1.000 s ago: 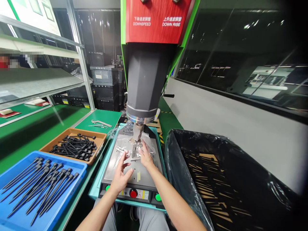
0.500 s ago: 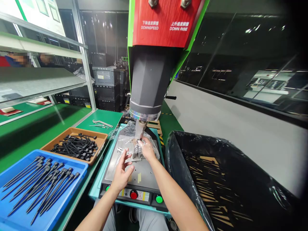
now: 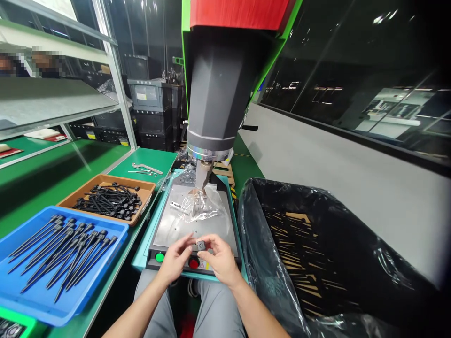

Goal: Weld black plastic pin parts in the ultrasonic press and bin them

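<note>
My right hand [image 3: 220, 258] pinches a small black part [image 3: 200, 245] between thumb and fingers, just above the front edge of the press base. My left hand [image 3: 176, 259] is close beside it, fingertips touching or nearly touching the same part. Both hands hover over the red button [image 3: 192, 264]. Behind them lies the metal plate [image 3: 183, 225] with a crumpled clear plastic bag [image 3: 199, 206] under the horn [image 3: 202, 176] of the grey press head [image 3: 211, 89].
A blue tray [image 3: 35, 291] of long black rods and a brown tray [image 3: 141, 190] of shorter black parts sit on the green bench at left. A bin lined with a black bag [image 3: 268, 244] stands at right. Green buttons [image 3: 159, 257] flank the red one.
Both hands have drawn back from under the horn toward me, bringing a small black part out. The camera has tilted downward.
</note>
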The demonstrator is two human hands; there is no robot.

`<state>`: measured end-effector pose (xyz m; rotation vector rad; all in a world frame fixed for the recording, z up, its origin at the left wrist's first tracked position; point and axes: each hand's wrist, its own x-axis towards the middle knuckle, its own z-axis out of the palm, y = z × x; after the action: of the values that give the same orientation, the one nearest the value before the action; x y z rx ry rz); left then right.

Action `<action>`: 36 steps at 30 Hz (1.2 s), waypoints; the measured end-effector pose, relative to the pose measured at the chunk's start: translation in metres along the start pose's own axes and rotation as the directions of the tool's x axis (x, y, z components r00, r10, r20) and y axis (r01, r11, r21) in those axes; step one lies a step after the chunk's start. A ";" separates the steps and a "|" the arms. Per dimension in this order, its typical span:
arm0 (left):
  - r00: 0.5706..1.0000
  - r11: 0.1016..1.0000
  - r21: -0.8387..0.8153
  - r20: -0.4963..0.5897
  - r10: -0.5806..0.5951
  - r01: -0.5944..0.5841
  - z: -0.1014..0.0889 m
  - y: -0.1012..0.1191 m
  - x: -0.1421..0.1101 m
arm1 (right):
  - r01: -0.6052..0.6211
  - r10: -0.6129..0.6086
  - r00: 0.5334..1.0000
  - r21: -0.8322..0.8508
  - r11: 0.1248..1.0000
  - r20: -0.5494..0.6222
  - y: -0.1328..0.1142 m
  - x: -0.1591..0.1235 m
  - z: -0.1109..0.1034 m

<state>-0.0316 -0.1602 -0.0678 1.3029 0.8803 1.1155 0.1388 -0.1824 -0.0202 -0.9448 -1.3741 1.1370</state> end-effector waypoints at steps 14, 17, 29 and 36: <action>0.970 0.847 0.475 0.094 0.223 -0.241 -0.025 0.044 -0.032 | -0.037 0.018 0.996 0.236 0.971 0.082 -0.017 0.016 0.036; 0.981 0.784 0.609 -0.044 0.189 -0.123 -0.059 0.057 -0.035 | -0.093 0.089 0.996 0.194 0.977 0.033 -0.016 0.016 0.031; 0.692 0.582 0.566 -0.722 0.007 0.584 -0.246 0.108 0.053 | -0.316 0.316 0.948 0.177 0.932 0.024 0.011 -0.024 -0.001; 0.606 0.608 0.443 -0.792 -0.079 0.659 -0.260 0.106 0.112 | -0.430 0.475 0.874 0.291 0.854 -0.102 0.022 -0.045 -0.020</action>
<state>-0.2635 0.0124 0.0216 1.1097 2.2958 0.9018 0.1626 -0.2179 -0.0522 -1.1783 -0.8498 1.5104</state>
